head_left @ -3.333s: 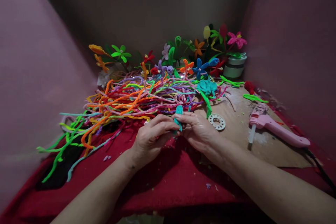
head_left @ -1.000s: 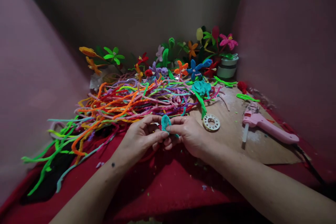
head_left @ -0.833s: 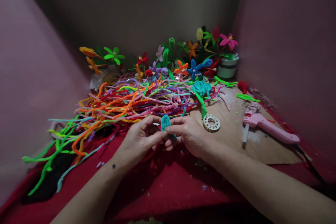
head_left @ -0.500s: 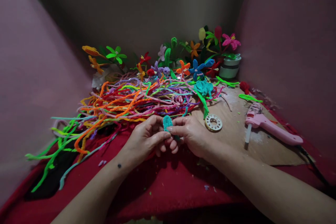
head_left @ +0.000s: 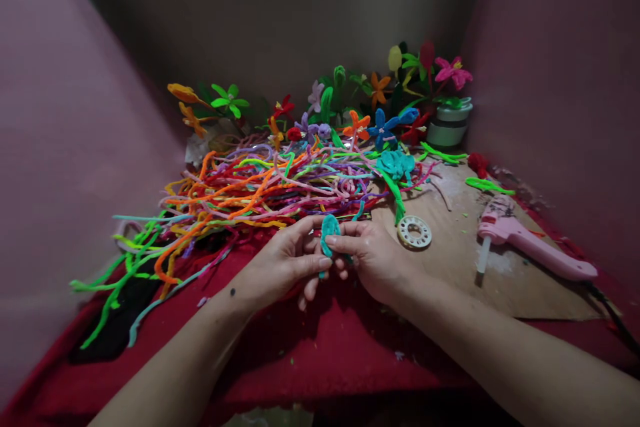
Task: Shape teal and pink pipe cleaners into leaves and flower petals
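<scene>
A small teal petal of bent pipe cleaner is pinched between my two hands above the red cloth. My left hand has its thumb and fingers closed on the petal's lower end from the left. From the right, the thumb and index finger of my right hand press on the petal's face. A short teal end pokes out below my left thumb. Just past my right hand, a pale perforated ring lies on the cardboard. Beyond it sits a teal pipe-cleaner flower with a green stem.
A tangled heap of coloured pipe cleaners spreads across the back left. A pink glue gun rests on the cardboard at right. Several finished flowers and a pale pot line the back. Walls stand on both sides.
The whole scene has shifted slightly to the right with the head. The teal petal shows more of its face now, with both hands still pinching it.
</scene>
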